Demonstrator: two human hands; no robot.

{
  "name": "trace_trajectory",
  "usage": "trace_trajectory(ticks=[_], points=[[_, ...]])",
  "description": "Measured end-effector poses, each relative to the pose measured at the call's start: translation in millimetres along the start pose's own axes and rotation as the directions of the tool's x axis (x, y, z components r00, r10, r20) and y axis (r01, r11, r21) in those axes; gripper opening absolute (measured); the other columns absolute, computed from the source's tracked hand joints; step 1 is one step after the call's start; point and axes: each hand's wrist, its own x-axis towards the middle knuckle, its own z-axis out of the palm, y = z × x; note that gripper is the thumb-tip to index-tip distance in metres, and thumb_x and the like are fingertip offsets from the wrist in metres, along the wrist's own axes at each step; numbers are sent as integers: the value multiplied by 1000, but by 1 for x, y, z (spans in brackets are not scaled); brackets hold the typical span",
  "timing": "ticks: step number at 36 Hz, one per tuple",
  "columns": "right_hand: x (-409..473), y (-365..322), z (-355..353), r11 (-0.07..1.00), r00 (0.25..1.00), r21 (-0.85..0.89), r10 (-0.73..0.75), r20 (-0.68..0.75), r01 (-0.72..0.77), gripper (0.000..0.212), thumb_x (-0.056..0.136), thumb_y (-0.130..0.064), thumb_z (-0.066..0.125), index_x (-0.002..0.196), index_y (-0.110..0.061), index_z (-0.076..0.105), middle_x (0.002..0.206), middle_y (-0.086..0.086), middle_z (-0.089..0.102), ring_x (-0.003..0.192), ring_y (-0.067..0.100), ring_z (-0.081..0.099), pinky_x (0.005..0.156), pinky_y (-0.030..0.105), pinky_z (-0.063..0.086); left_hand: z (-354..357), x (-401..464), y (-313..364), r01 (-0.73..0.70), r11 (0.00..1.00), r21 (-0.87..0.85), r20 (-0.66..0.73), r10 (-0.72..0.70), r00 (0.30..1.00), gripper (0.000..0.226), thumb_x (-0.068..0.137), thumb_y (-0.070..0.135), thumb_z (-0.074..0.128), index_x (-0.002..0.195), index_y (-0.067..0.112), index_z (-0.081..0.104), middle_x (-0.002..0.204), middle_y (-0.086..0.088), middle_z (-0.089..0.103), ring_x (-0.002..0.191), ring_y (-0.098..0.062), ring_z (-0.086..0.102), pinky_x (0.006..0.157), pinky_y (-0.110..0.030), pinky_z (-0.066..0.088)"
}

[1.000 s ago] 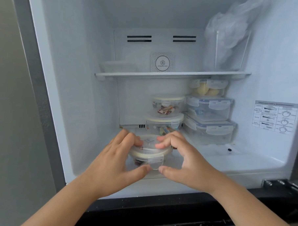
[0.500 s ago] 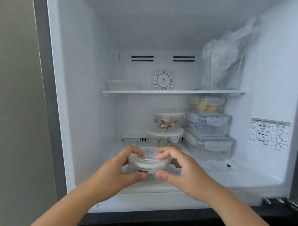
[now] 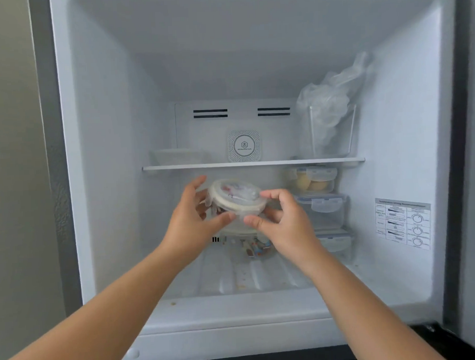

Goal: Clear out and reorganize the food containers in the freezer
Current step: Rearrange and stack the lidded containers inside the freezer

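White freezer point(image 3: 107, 158) interior, door open, frosted walls. Both hands up w/ round container point(image 3: 235, 197) betw. them, held in mid-air below shelf point(image 3: 253, 164), tilted, lid facing camera.
Left hand point(image 3: 190, 222): thumb curled under near rim, fingers point(image 3: 197, 183) spread round far left side, upper ones partly lifted off. Gripping.
Right hand point(image 3: 286, 225): index fingers point(image 3: 275, 194) hooked over lid's right edge, thumb pressed at lower front by clip tab. Gripping.
Container: clear, cream-ringed lid, reddish contents, blurred.
Directly behind/below: another round container point(image 3: 254, 247) w/ coloured bits, on freezer floor, mostly hidden by hands.
Right of hands: stack of rectangular clip-lid boxes point(image 3: 320, 209); top one point(image 3: 312, 180) holds pale yellow pieces.
On shelf: shallow clear tray point(image 3: 178, 156) at left, tall clear tub w/ crumpled plastic bag point(image 3: 328, 107) at right.
Back wall: two vent slots point(image 3: 210, 113), round-faced white deodoriser unit point(image 3: 244, 145).
Right wall: settings sticker point(image 3: 403, 227), text unreadable.
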Motion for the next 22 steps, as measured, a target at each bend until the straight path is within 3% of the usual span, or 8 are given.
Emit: trace_trajectory(ticks=[3, 6, 9, 14, 16, 19, 22], points=[[16, 3, -1, 999, 997, 32, 6, -78, -3, 45, 73, -11, 80, 104, -25, 51, 114, 1, 65, 105, 12, 64, 89, 34, 53, 13, 21, 0, 43, 990, -133, -1, -43, 999, 89, 74, 10, 77, 145, 23, 24, 140, 0, 47, 128, -15, 46, 102, -28, 38], [30, 6, -1, 997, 992, 80, -7, -123, 17, 45, 75, -6, 77, 102, -27, 49, 117, 1, 63, 113, 14, 60, 94, 37, 51, 23, 38, -5, 51, 981, -188, -6, -53, 999, 73, 75, 8, 76, 137, 16, 39, 134, 5, 50, 126, -13, 48, 95, -21, 40], [42, 11, -2, 996, 986, 78, -23, -162, 36, 45, 76, -7, 76, 103, -27, 47, 114, -4, 58, 117, 16, 58, 98, 35, 48, 30, 52, -14, 57, 964, -260, -11, -63, 998, 56, 72, 10, 78, 122, 17, 53, 126, -2, 61, 116, -10, 56, 91, -20, 44], [57, 17, -7, 997, 977, 76, 10, -214, 7, 42, 73, -16, 80, 93, -29, 45, 120, 9, 59, 112, 20, 60, 96, 40, 49, 36, 73, -27, 57, 964, -261, -58, -75, 996, 54, 68, 20, 82, 117, 15, 59, 115, -4, 68, 111, -14, 62, 96, -30, 47], [63, 20, -8, 1000, 970, 27, 10, -243, -3, 37, 73, -18, 80, 88, -26, 46, 113, 9, 61, 106, 19, 62, 92, 33, 51, 41, 81, -31, 72, 966, -248, -81, -95, 992, 61, 68, 22, 82, 122, 10, 56, 118, -8, 65, 113, -17, 60, 97, -30, 45], [75, 23, -8, 996, 956, -88, -36, -292, 10, 27, 75, -19, 78, 79, -19, 52, 94, 4, 65, 91, 17, 63, 76, 19, 46, 51, 93, -35, 94, 968, -231, -103, -121, 987, 57, 70, 26, 81, 117, 10, 55, 119, -7, 64, 107, -13, 60, 81, -17, 42], [86, 27, -7, 992, 954, -124, -21, -300, -18, 22, 79, -20, 75, 77, -15, 54, 92, 9, 67, 89, 20, 63, 76, 24, 43, 58, 103, -37, 110, 968, -224, -99, -135, 986, 47, 74, 26, 78, 112, 12, 55, 117, -6, 64, 106, -14, 60, 69, -12, 40]])
